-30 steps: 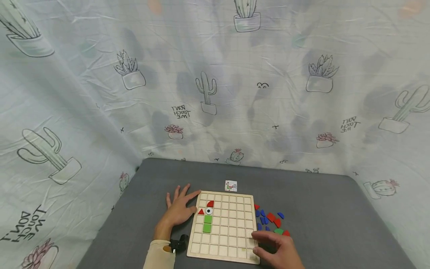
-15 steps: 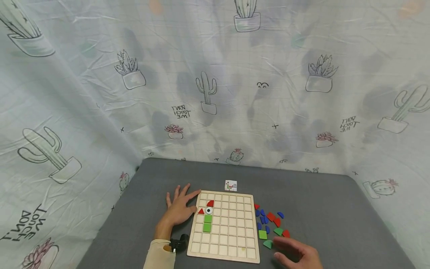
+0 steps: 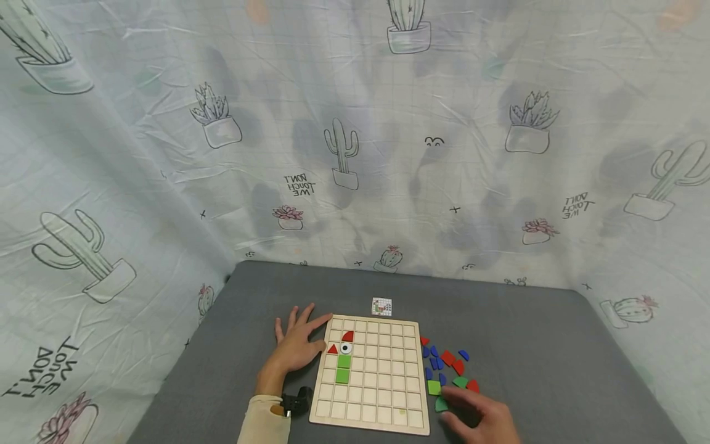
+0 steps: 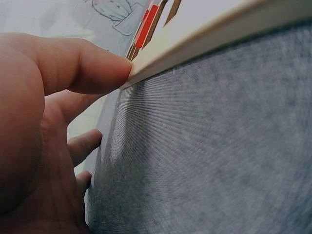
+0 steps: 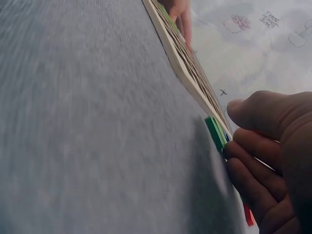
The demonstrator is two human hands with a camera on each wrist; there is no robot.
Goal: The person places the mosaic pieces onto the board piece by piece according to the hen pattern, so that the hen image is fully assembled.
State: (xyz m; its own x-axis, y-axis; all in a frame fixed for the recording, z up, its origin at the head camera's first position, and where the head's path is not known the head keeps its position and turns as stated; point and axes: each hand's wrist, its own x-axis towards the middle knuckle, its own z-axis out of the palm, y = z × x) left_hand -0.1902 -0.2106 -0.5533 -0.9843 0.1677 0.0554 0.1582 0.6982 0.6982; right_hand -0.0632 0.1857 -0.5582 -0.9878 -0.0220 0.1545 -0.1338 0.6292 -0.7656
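A wooden grid board (image 3: 383, 382) lies on the grey table. In its left columns sit a red quarter-round piece (image 3: 347, 336), a red triangle (image 3: 332, 349), an eye tile (image 3: 346, 348) and two light green squares (image 3: 343, 369). My left hand (image 3: 296, 345) is spread along the board's left side; its thumb (image 4: 105, 70) touches the edge. Beyond the right edge, my right hand (image 3: 479, 413) is beside a dark green rounded piece (image 3: 440, 404), thumb and fingers apart. In the right wrist view, its fingertips are right at that green piece (image 5: 216, 132).
Loose blue, red and green pieces lie right of the board, among them a light green square (image 3: 434, 387), a red piece (image 3: 447, 358) and a blue half-round (image 3: 463, 355). A small printed card (image 3: 381, 306) lies behind the board. A cactus-print curtain (image 3: 355, 154) surrounds the table.
My right hand has gone from over the board's right edge out to the right, uncovering the light green square and dark green piece, then slightly back left to that piece. My left hand stays put.
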